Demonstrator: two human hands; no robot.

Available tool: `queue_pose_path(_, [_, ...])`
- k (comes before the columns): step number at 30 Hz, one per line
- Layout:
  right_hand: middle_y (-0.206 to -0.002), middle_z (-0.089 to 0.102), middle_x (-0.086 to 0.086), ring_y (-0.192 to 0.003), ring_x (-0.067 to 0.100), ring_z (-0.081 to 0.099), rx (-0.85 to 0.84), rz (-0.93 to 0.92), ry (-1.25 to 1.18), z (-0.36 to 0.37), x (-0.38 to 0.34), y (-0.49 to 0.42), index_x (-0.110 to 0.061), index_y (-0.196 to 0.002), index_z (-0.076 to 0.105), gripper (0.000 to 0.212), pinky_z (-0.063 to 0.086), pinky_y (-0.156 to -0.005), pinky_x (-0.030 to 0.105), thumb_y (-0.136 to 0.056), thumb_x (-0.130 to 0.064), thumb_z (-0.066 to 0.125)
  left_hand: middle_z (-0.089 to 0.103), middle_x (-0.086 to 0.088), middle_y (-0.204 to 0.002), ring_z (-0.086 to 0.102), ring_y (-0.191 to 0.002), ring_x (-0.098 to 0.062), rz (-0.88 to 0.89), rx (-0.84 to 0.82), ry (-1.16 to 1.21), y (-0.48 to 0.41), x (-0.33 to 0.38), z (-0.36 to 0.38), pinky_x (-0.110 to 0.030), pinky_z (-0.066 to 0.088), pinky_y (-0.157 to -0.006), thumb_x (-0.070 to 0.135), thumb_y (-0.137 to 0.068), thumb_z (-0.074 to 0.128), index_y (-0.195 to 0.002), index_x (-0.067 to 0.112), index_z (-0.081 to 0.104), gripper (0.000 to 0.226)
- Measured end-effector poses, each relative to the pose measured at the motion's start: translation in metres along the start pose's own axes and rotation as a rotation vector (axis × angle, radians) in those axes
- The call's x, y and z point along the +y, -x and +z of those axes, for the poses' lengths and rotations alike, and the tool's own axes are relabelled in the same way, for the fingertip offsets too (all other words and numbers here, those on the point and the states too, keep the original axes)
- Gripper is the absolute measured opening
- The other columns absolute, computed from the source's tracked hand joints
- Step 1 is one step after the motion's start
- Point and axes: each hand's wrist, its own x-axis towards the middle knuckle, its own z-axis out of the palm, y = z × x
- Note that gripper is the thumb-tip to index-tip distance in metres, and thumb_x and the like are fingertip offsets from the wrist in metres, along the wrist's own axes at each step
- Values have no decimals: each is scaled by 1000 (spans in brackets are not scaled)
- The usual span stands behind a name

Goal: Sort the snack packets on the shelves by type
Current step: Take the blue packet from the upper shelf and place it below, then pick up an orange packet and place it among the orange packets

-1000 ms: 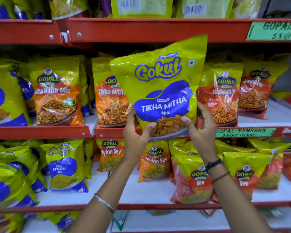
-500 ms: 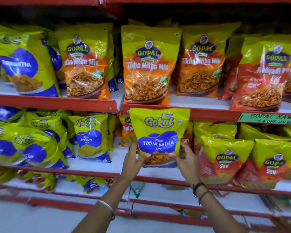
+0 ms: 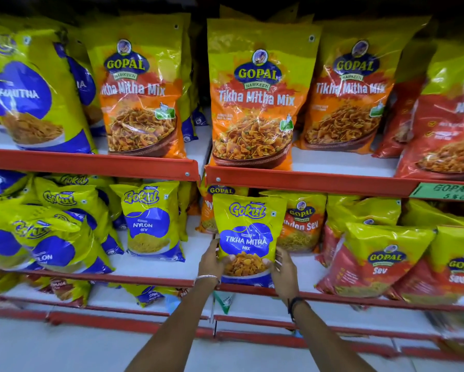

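Observation:
A yellow and blue Gokul Tikha Mitha Mix packet (image 3: 248,232) stands upright at the front of the lower shelf (image 3: 155,279). My left hand (image 3: 210,261) grips its lower left corner and my right hand (image 3: 284,269) grips its lower right corner. Behind it stand orange Gopal Nylon Sev packets (image 3: 302,224), partly hidden. To its left stands a Gokul Nylon Sev packet (image 3: 150,221).
The upper shelf (image 3: 91,163) carries Gopal Tikha Mitha Mix packets (image 3: 255,98), a large Gokul packet (image 3: 29,92) at the left and red Gopal packets (image 3: 445,124) at the right. Red Gopal Sev packets (image 3: 375,261) fill the lower right. A green price label (image 3: 445,191) hangs on the rail.
Both hands have brought the Gokul Tikha Mitha Mix packet down from in front of the upper shelf to the lower shelf. The view has dropped and moved closer.

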Motion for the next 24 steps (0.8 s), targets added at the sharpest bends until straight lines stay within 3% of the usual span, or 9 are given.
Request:
queue_pose_path(2, [-106, 61, -3, -97, 17, 59, 10, 11, 30, 2, 0, -3, -25, -115, 47, 32, 49, -93, 42, -89, -15, 63, 69, -10, -112, 63, -105, -29, -8, -19, -41, -6, 3, -1, -45, 52, -88, 51, -60, 69, -126, 14, 51, 78])
queue_pose_path(6, [-121, 52, 7, -115, 24, 50, 33, 31, 141, 4, -1, -1, -12, -123, 47, 42, 42, -98, 38, -87, -24, 65, 59, -15, -129, 55, -119, -33, 13, -89, -86, -11, 9, -3, -42, 46, -98, 21, -75, 75, -131, 8, 43, 66])
queue_pose_path(8, [-129, 46, 10, -122, 22, 43, 93, -35, 203, 6, -12, 4, -7, -131, 42, 50, 37, -100, 35, -89, -25, 63, 50, -15, -138, 48, -127, -32, 95, -78, -130, -6, 11, -12, -43, 42, -103, 30, -78, 67, -136, 7, 38, 69])
queue_pose_path(10, [-126, 47, 2, -118, 13, 43, 163, -165, 159, 9, -34, 9, -16, -127, 45, 39, 39, -100, 35, -91, -25, 59, 49, -15, -139, 48, -127, -33, 191, -32, -157, 2, 18, -30, -42, 43, -102, 33, -82, 58, -136, 7, 37, 64])
queue_pose_path(13, [-116, 48, -13, -113, -5, 44, 219, -388, 83, 18, -89, 10, -26, -116, 49, 27, 40, -96, 23, -90, -30, 53, 52, -7, -133, 50, -123, -22, 396, 86, -97, 8, 50, -70, -26, 40, -101, 37, -86, 48, -133, 7, 43, 55])
queue_pose_path(15, [-114, 53, -5, -111, 2, 50, 254, -526, 25, 27, -133, 5, -21, -113, 55, 23, 44, -93, 23, -91, -27, 53, 49, -1, -132, 46, -124, -11, 586, 194, -82, 5, 81, -103, -16, 34, -106, 31, -90, 46, -131, 5, 45, 49])
queue_pose_path(18, [-112, 56, 2, -108, 14, 55, 291, -682, -47, 45, -204, -8, -13, -110, 58, 19, 47, -90, 30, -91, -14, 57, 49, 0, -128, 47, -124, -16, 783, 410, -74, -8, 133, -152, -24, 35, -108, 16, -92, 51, -126, 3, 49, 36])
queue_pose_path(21, [-112, 55, 6, -106, 20, 57, 299, -769, -93, 69, -264, -28, -7, -112, 58, 21, 50, -89, 38, -91, -11, 57, 52, -5, -119, 50, -116, -23, 845, 612, -15, -33, 178, -202, -29, 36, -105, 6, -90, 54, -118, 2, 51, 29])
queue_pose_path(24, [-113, 51, 4, -107, 14, 53, 243, -774, -55, 98, -304, -51, -7, -119, 53, 29, 49, -93, 37, -92, -18, 57, 52, -13, -118, 47, -114, -19, 775, 699, 5, -68, 201, -245, -24, 34, -102, 9, -87, 55, -117, -1, 49, 32])
